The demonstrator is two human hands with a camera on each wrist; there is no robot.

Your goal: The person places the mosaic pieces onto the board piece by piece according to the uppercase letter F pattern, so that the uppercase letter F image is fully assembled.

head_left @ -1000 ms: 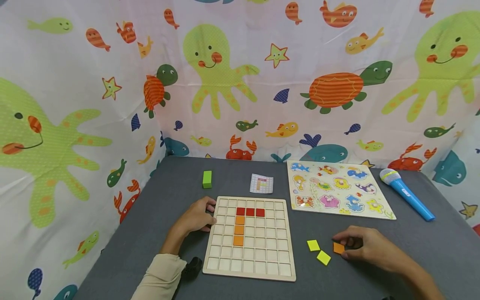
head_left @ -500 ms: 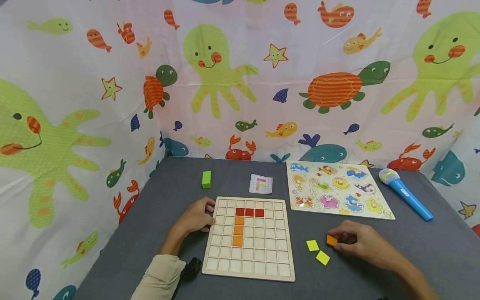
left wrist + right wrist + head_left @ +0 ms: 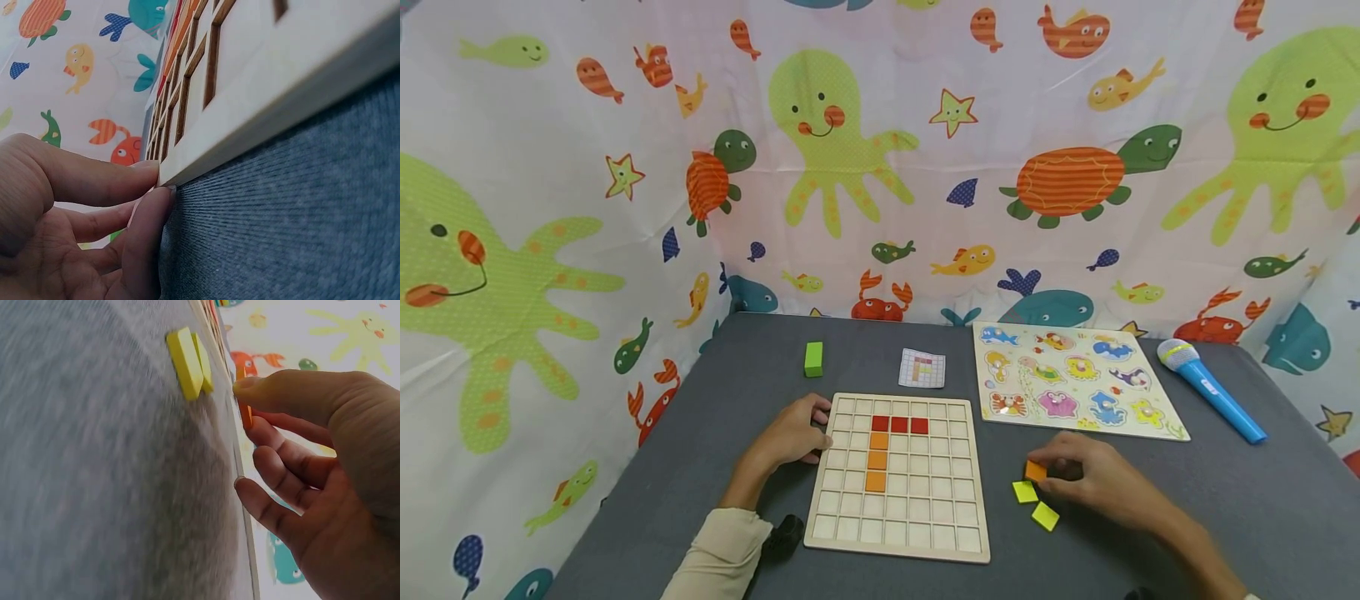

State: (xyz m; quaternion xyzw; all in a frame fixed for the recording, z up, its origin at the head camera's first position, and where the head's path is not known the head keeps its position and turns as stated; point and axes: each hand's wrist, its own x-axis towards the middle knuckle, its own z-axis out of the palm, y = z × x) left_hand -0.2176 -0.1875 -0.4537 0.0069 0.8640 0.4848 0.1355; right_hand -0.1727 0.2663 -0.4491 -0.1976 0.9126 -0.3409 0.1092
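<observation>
My right hand (image 3: 1097, 479) pinches an orange square tile (image 3: 1036, 472) between thumb and fingers; in the right wrist view the tile (image 3: 245, 412) stands edge-on, off the cloth. Just below it in the head view lie two yellow tiles (image 3: 1025, 492). The wooden grid board (image 3: 917, 533) lies flat at the middle of the table. Three red tiles (image 3: 899, 425) form a row in it, with three orange tiles (image 3: 877, 460) in a column beneath the leftmost. At the board's left edge, my left hand (image 3: 793, 432) grips the rim between thumb (image 3: 119, 181) and finger.
Behind the board lie a green block (image 3: 814, 360) and a small card (image 3: 922, 368) printed with a coloured grid. A sea-animal puzzle board (image 3: 1078, 383) and a blue toy microphone (image 3: 1213, 392) are at the back right. A patterned curtain (image 3: 880, 167) encloses the grey table.
My right hand has carried the orange tile leftward and slightly away from me, from right of the yellow tiles to just above them. The left hand has stayed at the board.
</observation>
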